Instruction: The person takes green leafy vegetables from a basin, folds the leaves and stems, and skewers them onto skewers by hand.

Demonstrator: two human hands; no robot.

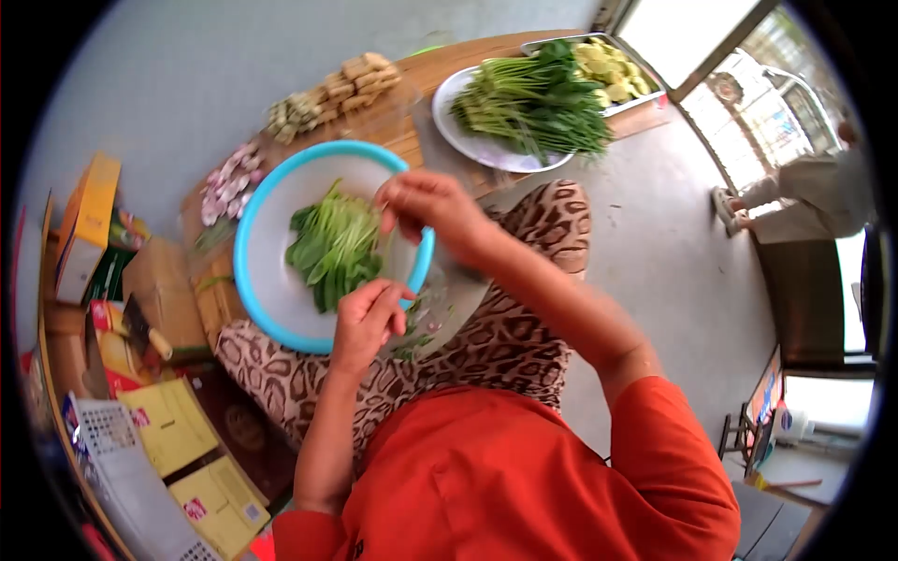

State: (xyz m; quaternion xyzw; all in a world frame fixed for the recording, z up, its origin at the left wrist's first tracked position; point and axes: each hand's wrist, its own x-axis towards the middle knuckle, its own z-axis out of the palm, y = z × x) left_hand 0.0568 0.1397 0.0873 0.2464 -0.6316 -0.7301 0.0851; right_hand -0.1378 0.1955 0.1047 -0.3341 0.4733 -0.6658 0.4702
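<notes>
A round white basin with a light-blue rim sits in front of me, holding a pile of leafy greens with pale stems. My right hand is above the basin's right rim, its fingers pinched on a thin green stem. Lower down, my left hand is closed at the basin's near edge, thumb and finger together around the stem's lower end, which they partly hide. Below the rim, between the basin and my patterned trousers, is a clear plastic bag or sheet with green scraps.
Behind the basin, the wooden table bears garlic or shallots, stacked brown pieces, a plate of long greens and a tray of yellow slices. Boxes and a knife lie left. A person is at right.
</notes>
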